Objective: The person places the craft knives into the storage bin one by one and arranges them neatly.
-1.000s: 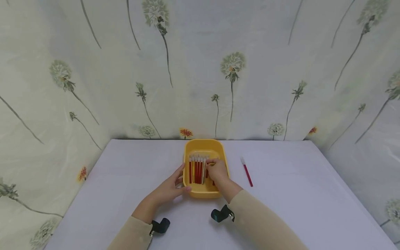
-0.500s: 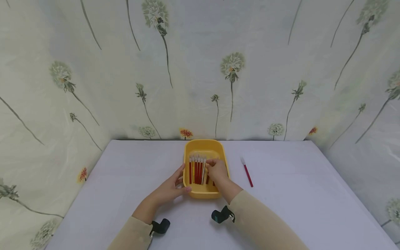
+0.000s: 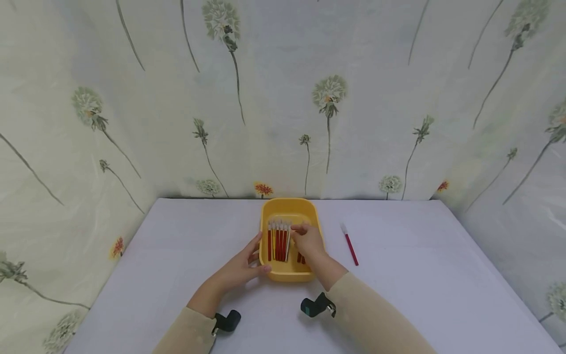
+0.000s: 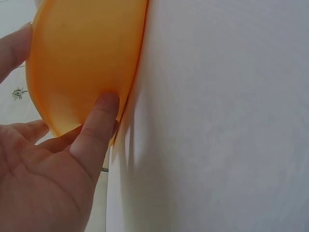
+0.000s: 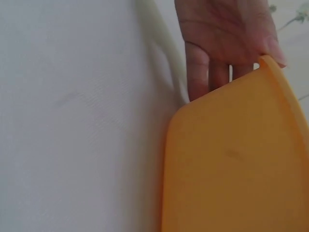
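A yellow tray [image 3: 289, 277] stands at the table's middle back. Several paintbrushes [image 3: 277, 246] lie side by side in its left half, with white tips and mostly red handles. At the tray's near-left corner my left hand [image 3: 240, 268] holds it, thumb at the rim and fingers along the outer wall. The left wrist view has this hand [image 4: 53, 179] against the tray wall [image 4: 87, 53]. My right hand [image 3: 311, 246] reaches inside and pinches a paintbrush [image 3: 299, 258], mostly hidden; another red handle lies beside it. In the right wrist view only the left hand [image 5: 227, 34] shows.
On the white table [image 3: 398, 295], right of the tray, lies a single red paintbrush [image 3: 351, 248] with a white tip. A flower-patterned cloth [image 3: 274, 98] hangs behind the table. A dark wrist camera [image 3: 227, 320] sits under each forearm.
The red handle beneath my right hand has shifted right, away from the row, to lie beside another handle. My left hand and the tray have stayed in place.
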Demonstrator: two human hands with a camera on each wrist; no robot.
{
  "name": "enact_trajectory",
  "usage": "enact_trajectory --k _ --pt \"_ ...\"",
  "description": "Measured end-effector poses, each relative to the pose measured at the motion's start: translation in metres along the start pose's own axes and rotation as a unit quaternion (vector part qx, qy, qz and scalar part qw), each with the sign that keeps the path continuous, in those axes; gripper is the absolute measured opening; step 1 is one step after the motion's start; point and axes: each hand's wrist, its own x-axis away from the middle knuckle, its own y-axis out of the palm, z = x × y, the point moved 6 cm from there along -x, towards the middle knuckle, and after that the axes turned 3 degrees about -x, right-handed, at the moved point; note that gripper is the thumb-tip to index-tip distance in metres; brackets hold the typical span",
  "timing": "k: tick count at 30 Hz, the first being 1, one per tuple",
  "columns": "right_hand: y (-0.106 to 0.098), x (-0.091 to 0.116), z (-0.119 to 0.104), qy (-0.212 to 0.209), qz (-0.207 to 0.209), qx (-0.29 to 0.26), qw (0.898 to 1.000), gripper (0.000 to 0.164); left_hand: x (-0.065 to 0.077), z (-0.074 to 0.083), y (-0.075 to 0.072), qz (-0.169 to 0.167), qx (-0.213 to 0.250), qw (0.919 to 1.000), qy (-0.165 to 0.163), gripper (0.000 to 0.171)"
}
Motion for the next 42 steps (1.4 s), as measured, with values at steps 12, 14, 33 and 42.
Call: enact_trajectory --k 12,14,33,42 --pt "-0.02 0.012 -0.025 -0.017 -0.02 0.005 1.0 0.027 -0.001 -0.001 0.0 0.001 -0.007 1.0 0.0 0.1" --pt "-0.026 0.015 -0.028 -0.02 -0.021 0.019 0.999 0.027 -0.001 -0.001 0.0 0.003 -0.006 1.0 -0.004 0.1" --pt "-0.084 0.032 -0.043 -0.086 -0.005 0.15 0.985 0.028 -0.001 -0.006 0.001 0.009 -0.005 0.9999 -0.007 0.101" --pt "-0.11 0.033 -0.029 -0.102 0.019 0.199 0.974 0.029 -0.001 -0.003 0.0 0.013 -0.005 0.9999 0.001 0.1"
